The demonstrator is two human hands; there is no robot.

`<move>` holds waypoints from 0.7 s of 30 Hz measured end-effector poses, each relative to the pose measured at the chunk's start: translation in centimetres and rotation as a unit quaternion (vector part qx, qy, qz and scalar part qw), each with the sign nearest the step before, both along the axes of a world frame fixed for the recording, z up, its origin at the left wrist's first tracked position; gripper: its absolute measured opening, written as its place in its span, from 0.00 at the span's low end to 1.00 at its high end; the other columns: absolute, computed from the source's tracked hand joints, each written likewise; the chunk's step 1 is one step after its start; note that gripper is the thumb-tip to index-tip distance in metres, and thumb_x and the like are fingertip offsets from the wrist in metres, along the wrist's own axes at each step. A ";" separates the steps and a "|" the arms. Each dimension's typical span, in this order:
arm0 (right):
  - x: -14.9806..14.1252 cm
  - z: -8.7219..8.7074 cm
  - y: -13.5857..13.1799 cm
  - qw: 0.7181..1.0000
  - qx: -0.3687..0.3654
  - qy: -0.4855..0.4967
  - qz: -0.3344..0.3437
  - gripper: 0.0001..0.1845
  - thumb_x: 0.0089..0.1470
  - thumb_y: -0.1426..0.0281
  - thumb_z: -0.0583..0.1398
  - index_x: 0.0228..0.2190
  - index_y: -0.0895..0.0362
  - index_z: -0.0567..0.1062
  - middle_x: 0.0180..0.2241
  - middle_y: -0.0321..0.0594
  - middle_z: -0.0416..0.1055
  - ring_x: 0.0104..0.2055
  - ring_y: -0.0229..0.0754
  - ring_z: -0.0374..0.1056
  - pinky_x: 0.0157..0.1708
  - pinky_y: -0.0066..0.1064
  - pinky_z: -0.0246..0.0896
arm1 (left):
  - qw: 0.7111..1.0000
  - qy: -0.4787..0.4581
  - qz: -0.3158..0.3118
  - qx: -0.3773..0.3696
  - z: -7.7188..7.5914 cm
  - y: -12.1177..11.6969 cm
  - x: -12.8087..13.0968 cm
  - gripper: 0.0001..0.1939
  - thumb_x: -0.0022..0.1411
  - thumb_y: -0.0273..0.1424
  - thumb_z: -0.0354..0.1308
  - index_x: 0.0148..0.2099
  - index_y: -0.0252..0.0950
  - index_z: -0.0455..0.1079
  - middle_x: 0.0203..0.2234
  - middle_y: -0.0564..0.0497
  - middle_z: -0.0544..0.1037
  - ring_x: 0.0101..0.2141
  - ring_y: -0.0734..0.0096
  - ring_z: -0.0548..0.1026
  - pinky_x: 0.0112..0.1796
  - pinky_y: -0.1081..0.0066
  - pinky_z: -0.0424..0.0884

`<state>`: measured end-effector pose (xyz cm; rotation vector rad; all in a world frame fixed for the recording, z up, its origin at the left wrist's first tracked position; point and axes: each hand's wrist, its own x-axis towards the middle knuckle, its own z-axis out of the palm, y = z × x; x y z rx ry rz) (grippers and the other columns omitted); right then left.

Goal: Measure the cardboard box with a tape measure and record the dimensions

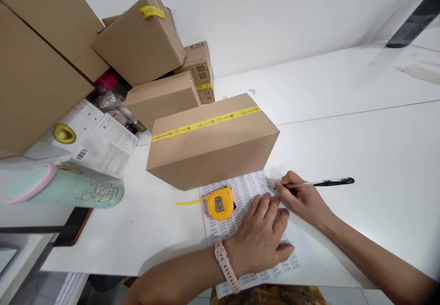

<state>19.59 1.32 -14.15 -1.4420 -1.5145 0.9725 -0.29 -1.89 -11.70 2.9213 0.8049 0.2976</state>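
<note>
My right hand [304, 198] grips a pen [319, 183] with a black end, its tip down at the right part of a paper sheet [247, 188] covered in handwritten columns. Flat on that sheet lies my left hand [261, 236], fingers stretched out, a pale pink watch band on its wrist. A yellow tape measure [220, 203] rests on the paper left of my left hand, with a short piece of its blade pulled out. Just beyond the sheet stands a closed cardboard box [220, 154] sealed with yellow printed tape; it borders the paper's far edge.
More cardboard boxes [137, 44] are stacked at the back left against the wall. A mint-green tumbler [85, 190] stands at the left, by a white carton [106, 147] with avocado pictures. A dark cylindrical object [414, 19] is at the far right.
</note>
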 end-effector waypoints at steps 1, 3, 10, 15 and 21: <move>0.0 0.0 0.0 1.000 0.000 0.000 0.001 0.16 0.63 0.57 0.57 0.28 0.52 0.64 0.22 0.31 0.59 0.23 0.36 0.54 0.22 0.30 0.51 | 1.000 0.001 0.000 0.000 0.0 0.0 0.0 0.33 0.72 0.48 0.44 0.66 0.25 0.57 0.65 0.31 0.60 0.66 0.43 0.57 0.66 0.52 0.51; 0.0 -0.1 0.0 1.000 -0.001 -0.002 0.002 0.15 0.63 0.58 0.57 0.28 0.52 0.64 0.23 0.31 0.59 0.23 0.36 0.54 0.22 0.31 0.51 | 1.000 0.002 0.000 -0.002 0.0 0.0 0.0 0.33 0.71 0.48 0.44 0.66 0.25 0.57 0.66 0.31 0.60 0.67 0.43 0.57 0.66 0.51 0.51; -0.1 0.0 0.1 1.000 -0.001 -0.005 0.004 0.15 0.63 0.59 0.57 0.27 0.52 0.63 0.22 0.31 0.58 0.23 0.36 0.53 0.22 0.31 0.50 | 1.000 0.004 -0.001 -0.004 0.1 0.0 0.0 0.34 0.72 0.48 0.44 0.66 0.25 0.56 0.65 0.30 0.60 0.67 0.42 0.57 0.66 0.51 0.51; -0.1 0.4 0.0 1.000 -0.010 -0.008 0.007 0.15 0.64 0.60 0.56 0.27 0.52 0.62 0.22 0.30 0.57 0.22 0.36 0.52 0.21 0.30 0.49 | 1.000 -0.002 0.000 0.002 -0.1 0.0 0.0 0.33 0.72 0.48 0.44 0.65 0.25 0.57 0.65 0.30 0.61 0.67 0.42 0.57 0.66 0.51 0.51; 0.0 0.2 -0.1 1.000 0.003 -0.014 -0.001 0.14 0.63 0.61 0.57 0.27 0.52 0.63 0.22 0.30 0.57 0.23 0.36 0.52 0.22 0.30 0.49 | 1.000 0.001 0.000 0.009 0.0 0.1 0.0 0.33 0.71 0.48 0.45 0.65 0.25 0.58 0.65 0.31 0.62 0.66 0.43 0.57 0.66 0.51 0.52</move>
